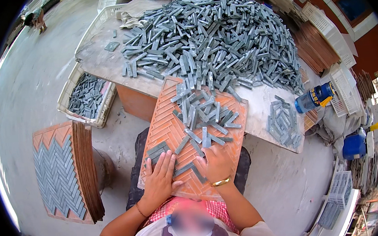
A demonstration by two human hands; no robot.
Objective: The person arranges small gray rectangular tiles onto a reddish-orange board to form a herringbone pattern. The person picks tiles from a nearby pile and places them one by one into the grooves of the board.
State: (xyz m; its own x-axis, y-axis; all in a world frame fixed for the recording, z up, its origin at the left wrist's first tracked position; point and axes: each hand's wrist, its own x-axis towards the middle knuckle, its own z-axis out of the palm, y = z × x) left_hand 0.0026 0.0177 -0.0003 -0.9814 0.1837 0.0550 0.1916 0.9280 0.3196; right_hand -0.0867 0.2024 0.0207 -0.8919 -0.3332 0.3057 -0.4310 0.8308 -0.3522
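A terracotta-coloured tray [156,125] with raised herringbone ridges slopes across my lap, its far end on the table edge. My left hand [159,176] lies flat on its near left part, fingers stretched out beside a few grey stone strips [157,151] set in the grooves. Over the near right part, my right hand [216,162] has its fingers curled down among the strips; what they grip is hidden. Close to its thumb, a strip [199,174] lies slanted in the pattern. Loose strips [200,112] lie jumbled on the tray's upper half.
A large heap of stone strips [218,39] covers much of the table [98,58]. Left stands a stack of trays [85,172], the top one filled with strips. A white crate [65,95] holds more strips. At the table's right sits a blue bottle [309,100].
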